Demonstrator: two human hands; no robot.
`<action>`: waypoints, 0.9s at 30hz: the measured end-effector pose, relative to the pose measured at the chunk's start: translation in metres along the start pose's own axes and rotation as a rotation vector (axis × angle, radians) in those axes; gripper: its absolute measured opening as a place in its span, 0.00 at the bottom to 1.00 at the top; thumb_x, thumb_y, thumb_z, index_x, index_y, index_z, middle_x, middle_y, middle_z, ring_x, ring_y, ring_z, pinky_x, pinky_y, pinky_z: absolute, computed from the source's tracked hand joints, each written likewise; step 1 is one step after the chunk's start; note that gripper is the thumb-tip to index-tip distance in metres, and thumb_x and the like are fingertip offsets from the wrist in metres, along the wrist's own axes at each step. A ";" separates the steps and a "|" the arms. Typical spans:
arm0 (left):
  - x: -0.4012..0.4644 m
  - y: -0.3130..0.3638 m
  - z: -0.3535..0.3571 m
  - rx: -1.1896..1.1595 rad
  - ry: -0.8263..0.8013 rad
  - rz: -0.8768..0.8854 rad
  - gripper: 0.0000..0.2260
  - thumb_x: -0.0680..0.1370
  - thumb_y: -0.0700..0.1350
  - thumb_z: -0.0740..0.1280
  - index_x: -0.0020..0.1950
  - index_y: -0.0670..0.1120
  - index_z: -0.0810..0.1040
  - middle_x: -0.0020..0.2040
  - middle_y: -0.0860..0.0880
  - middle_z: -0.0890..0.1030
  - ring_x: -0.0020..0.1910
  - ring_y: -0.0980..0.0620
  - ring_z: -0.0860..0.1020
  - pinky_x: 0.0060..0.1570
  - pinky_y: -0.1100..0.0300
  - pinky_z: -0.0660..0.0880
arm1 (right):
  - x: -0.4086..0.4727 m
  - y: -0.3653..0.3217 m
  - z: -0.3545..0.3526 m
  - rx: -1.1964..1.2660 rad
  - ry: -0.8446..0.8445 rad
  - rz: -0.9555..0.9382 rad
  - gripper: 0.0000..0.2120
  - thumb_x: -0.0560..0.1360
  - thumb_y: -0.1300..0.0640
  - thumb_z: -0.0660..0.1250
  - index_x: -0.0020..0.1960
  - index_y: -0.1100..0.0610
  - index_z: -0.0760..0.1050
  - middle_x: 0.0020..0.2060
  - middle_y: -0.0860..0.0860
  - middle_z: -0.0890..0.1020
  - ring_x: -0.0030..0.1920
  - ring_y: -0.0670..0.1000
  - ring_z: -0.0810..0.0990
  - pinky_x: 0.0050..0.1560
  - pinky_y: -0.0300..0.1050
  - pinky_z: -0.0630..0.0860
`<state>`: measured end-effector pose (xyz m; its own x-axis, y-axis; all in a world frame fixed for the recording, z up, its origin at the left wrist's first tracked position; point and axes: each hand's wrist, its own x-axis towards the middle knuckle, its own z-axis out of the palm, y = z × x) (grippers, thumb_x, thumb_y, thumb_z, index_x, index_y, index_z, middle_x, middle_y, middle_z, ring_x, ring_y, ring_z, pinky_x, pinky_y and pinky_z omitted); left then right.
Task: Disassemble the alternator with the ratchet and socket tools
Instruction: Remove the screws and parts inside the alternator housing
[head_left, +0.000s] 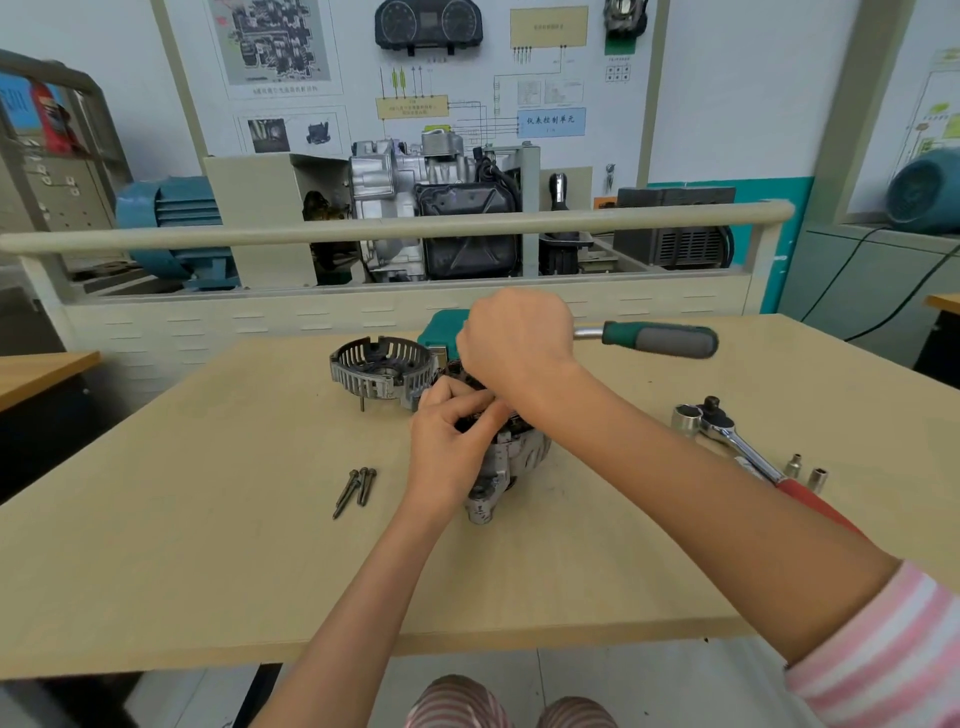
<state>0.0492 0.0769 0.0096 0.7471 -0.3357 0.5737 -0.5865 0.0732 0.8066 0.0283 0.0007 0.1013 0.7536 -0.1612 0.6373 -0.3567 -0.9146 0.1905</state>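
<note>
While steadied on the table (208, 545) near its middle, alternator (511, 460) stands under both hands. Left hand (449, 441): fingers curled against the dark upper part of the alternator, gripping it. Right hand (517, 338): closed over the head end of a green-handled ratchet (657, 339), directly above the alternator, with the handle sticking out to the right, level and clear of the table. Socket under that hand hidden, so cannot tell.

Just left of and beyond the alternator, one detached slotted end cover (382, 374), open side up, with a single thin stud poking down at its near edge. Behind it, one teal case (441, 327), partly hidden by the right hand.

Near left of the alternator, three long bolts (356, 488) lying together, heads toward the far side, close to each other.

On the right side of the table, a second ratchet, red-handled (737, 447), lying with its head toward the far side, its grip partly covered by the right forearm. One large socket (687, 418) touching its head. Two small sockets (806, 472) standing upright just right of its shaft, side by side.

Total counted: two ratchets, three sockets, three bolts, one cover, one case.
</note>
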 end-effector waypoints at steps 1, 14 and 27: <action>0.000 0.000 -0.001 -0.009 -0.011 -0.005 0.11 0.74 0.40 0.70 0.37 0.56 0.80 0.37 0.52 0.71 0.46 0.47 0.71 0.50 0.57 0.68 | 0.000 0.000 -0.001 0.007 0.018 -0.043 0.18 0.77 0.55 0.57 0.30 0.56 0.59 0.25 0.49 0.62 0.24 0.49 0.59 0.25 0.40 0.53; 0.003 0.000 -0.009 -0.044 -0.032 -0.018 0.07 0.72 0.44 0.72 0.39 0.57 0.82 0.38 0.48 0.73 0.46 0.51 0.72 0.57 0.50 0.70 | 0.001 0.009 0.000 0.198 0.036 -0.198 0.17 0.77 0.52 0.56 0.31 0.54 0.62 0.25 0.47 0.63 0.28 0.50 0.65 0.25 0.41 0.53; 0.001 0.000 -0.014 -0.051 -0.106 -0.037 0.12 0.76 0.46 0.68 0.37 0.62 0.82 0.46 0.54 0.76 0.56 0.52 0.74 0.58 0.59 0.68 | 0.005 0.006 -0.001 0.194 0.012 -0.270 0.20 0.76 0.48 0.56 0.28 0.53 0.59 0.24 0.47 0.65 0.26 0.47 0.63 0.26 0.41 0.53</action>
<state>0.0547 0.0900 0.0119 0.7294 -0.4361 0.5271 -0.5402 0.1057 0.8349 0.0290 -0.0049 0.1062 0.7994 0.0999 0.5924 -0.0326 -0.9774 0.2089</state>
